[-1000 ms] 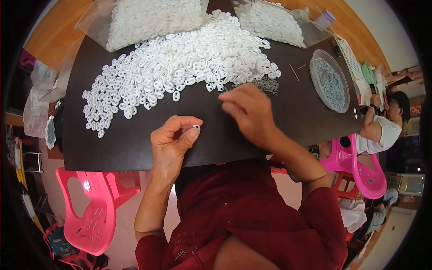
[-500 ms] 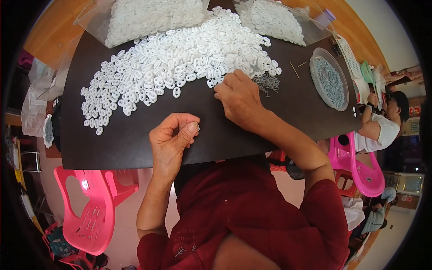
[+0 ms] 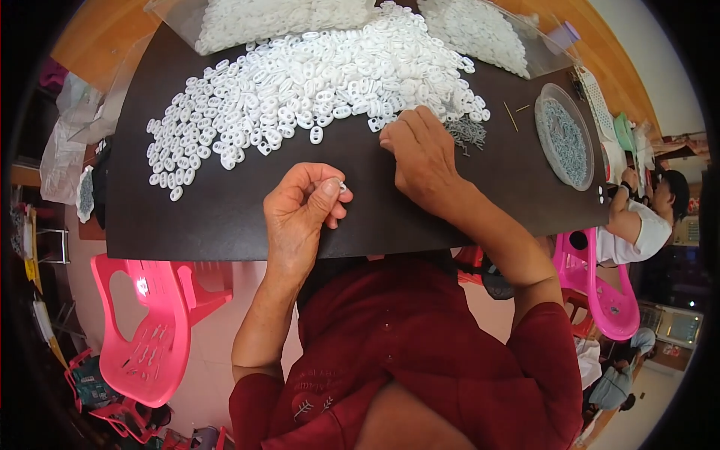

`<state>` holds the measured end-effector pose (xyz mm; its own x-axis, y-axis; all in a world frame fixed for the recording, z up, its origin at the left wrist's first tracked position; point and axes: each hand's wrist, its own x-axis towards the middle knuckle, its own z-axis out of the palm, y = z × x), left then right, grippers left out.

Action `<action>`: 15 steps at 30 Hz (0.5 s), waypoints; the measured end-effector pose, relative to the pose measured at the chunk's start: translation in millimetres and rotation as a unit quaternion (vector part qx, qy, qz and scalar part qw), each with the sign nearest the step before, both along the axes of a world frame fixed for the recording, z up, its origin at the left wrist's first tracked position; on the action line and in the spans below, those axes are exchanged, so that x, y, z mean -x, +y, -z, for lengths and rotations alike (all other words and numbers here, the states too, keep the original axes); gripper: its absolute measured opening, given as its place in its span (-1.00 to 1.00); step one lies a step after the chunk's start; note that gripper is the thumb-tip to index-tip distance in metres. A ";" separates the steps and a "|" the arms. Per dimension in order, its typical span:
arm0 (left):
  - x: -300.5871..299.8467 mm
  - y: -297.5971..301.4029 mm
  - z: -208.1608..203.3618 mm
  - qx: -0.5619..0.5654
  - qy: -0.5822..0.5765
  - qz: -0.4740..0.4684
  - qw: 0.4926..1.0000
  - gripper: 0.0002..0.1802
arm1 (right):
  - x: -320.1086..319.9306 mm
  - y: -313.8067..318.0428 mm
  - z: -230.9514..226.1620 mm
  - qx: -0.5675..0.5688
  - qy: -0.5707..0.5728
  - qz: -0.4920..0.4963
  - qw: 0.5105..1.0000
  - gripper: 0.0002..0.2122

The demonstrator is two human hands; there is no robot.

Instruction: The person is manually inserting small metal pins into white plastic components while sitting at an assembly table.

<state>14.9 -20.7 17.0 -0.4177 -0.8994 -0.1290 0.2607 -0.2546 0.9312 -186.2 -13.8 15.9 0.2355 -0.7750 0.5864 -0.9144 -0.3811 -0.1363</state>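
Observation:
Between the thumb and forefinger of my left hand (image 3: 306, 199), above the near part of the dark table (image 3: 225, 217), is a small white plastic piece (image 3: 343, 187), mostly covered by the fingertips. My right hand (image 3: 422, 154) is at the near edge of a wide heap of white oval pieces with holes (image 3: 322, 82). Its fingers are curled together with the tips turned down, and whatever they hold is hidden. Just right of that hand lies a small pile of grey screws (image 3: 468, 133).
A round clear tub of screws (image 3: 596, 176) stands on the right, beside two thin brass-coloured rods (image 3: 511, 117). Clear bins of white pieces (image 3: 281, 26) line the far side. Pink chairs (image 3: 150, 337) flank the table, and another person (image 3: 637, 225) sits at the right.
The whole view has shifted, so the table appears farther right and higher. More of the white piece shows at my left fingertips. My right hand remains by the heap, fingers still curled.

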 end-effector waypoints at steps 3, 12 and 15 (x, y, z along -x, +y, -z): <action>0.9 -1.0 -0.5 -0.007 0.010 -0.008 1.000 -0.85 | -16.4 10.4 -16.6 -0.126 -0.206 -0.001 0.970 -0.97; 8.7 3.8 -7.1 -0.008 0.010 -0.021 1.000 -0.85 | -49.6 27.1 -17.9 -0.247 -0.528 -0.011 0.813 -0.94; 9.2 6.2 -6.2 0.006 0.003 -0.034 0.999 -0.86 | -58.7 30.4 -16.3 -0.225 -0.533 -0.002 0.815 -0.94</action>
